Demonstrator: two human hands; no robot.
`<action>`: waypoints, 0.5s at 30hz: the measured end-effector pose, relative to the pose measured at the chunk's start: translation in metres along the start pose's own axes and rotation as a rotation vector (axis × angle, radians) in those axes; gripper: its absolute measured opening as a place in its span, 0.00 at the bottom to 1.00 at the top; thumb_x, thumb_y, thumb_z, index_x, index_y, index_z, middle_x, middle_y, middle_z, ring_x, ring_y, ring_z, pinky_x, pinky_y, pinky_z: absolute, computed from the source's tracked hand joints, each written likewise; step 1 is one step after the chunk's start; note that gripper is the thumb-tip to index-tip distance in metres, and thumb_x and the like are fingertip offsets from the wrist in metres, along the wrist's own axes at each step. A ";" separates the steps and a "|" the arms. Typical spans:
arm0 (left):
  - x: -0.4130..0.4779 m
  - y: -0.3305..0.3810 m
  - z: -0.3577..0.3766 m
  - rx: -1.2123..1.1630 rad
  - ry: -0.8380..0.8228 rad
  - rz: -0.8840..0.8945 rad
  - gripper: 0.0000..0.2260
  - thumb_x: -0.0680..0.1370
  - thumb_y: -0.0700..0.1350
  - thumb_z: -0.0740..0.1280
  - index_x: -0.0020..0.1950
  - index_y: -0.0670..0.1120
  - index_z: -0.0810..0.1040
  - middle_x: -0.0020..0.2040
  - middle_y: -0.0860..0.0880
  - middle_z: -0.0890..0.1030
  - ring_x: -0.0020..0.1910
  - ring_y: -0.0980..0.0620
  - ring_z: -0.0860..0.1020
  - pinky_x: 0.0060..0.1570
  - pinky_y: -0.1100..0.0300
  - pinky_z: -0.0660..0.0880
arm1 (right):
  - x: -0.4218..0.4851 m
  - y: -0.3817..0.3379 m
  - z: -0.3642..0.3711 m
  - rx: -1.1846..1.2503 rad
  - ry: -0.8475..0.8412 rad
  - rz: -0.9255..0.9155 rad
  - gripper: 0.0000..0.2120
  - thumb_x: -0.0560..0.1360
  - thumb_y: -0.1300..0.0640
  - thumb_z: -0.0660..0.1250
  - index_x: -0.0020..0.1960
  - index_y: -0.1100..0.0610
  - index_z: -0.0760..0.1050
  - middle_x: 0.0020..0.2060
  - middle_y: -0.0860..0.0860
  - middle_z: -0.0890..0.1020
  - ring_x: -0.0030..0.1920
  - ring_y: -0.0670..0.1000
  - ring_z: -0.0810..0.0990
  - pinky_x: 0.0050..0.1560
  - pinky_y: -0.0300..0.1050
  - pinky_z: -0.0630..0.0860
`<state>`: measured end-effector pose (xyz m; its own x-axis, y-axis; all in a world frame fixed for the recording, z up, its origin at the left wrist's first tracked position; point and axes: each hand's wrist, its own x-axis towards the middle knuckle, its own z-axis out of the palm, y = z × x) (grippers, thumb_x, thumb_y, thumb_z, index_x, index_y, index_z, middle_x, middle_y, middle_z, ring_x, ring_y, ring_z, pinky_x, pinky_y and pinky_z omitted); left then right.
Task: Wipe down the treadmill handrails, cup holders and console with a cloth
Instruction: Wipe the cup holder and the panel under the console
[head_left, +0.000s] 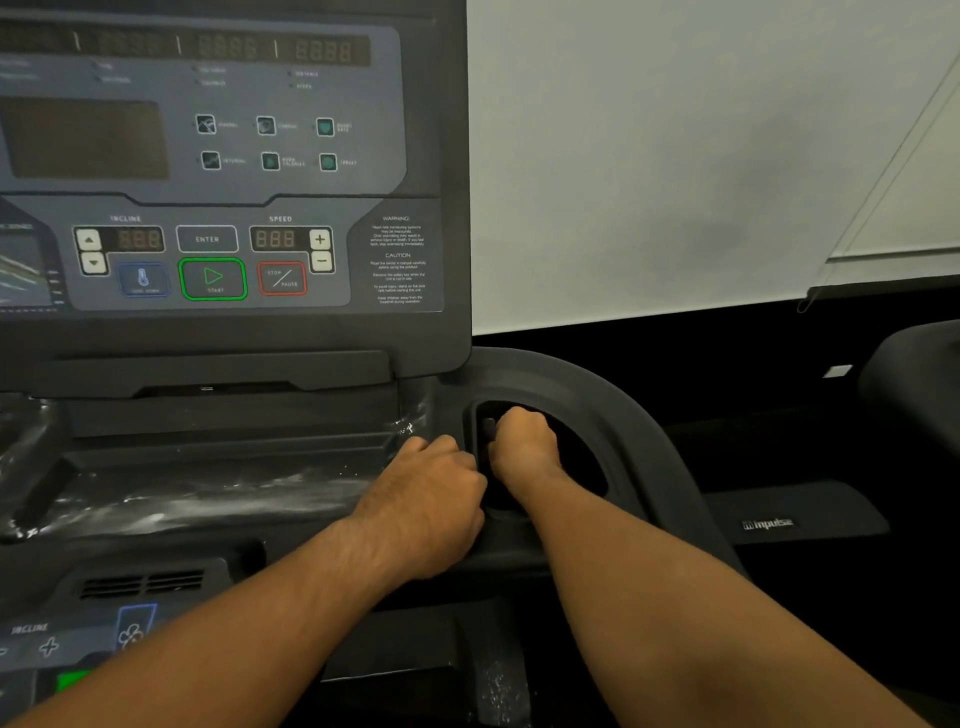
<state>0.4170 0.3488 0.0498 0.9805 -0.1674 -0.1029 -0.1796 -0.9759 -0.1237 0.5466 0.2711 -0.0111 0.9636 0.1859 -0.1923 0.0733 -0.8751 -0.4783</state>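
Observation:
The treadmill console fills the upper left, dark, its displays unlit. To its lower right sits the black right cup holder. My right hand reaches down into it with the fingers curled round a small dark cloth, of which only a bit shows by the thumb. Just to the left, my left hand has its fingers curled over the cup holder's left rim. The bottom of the cup holder is hidden in shadow.
The shelf below the console shows pale wet streaks. A lower panel with incline and fan buttons is at the bottom left. Another machine's dark part with a logo lies to the right, under a white blind.

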 end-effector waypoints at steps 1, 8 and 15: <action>0.000 0.001 -0.001 0.003 -0.005 -0.002 0.16 0.82 0.51 0.55 0.64 0.48 0.76 0.62 0.51 0.77 0.62 0.51 0.70 0.65 0.52 0.65 | 0.000 -0.002 -0.002 -0.074 -0.019 -0.036 0.05 0.76 0.62 0.64 0.49 0.59 0.78 0.47 0.56 0.80 0.47 0.57 0.80 0.41 0.48 0.76; -0.009 0.000 0.004 -0.008 -0.026 -0.039 0.15 0.81 0.52 0.55 0.63 0.49 0.75 0.61 0.52 0.76 0.61 0.51 0.69 0.64 0.52 0.65 | -0.014 0.005 -0.010 -0.433 -0.299 -0.218 0.15 0.77 0.63 0.63 0.63 0.58 0.74 0.59 0.57 0.76 0.55 0.58 0.77 0.54 0.53 0.78; -0.014 0.003 0.008 -0.046 0.002 -0.059 0.17 0.81 0.51 0.54 0.65 0.49 0.74 0.62 0.52 0.75 0.61 0.52 0.69 0.65 0.53 0.65 | -0.018 0.023 -0.035 -0.458 -0.514 -0.502 0.15 0.79 0.63 0.59 0.58 0.54 0.81 0.50 0.49 0.80 0.50 0.51 0.77 0.52 0.42 0.72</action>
<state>0.4016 0.3493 0.0427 0.9895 -0.1092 -0.0946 -0.1172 -0.9895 -0.0841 0.5398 0.2322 0.0118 0.5607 0.6832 -0.4679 0.6643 -0.7084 -0.2383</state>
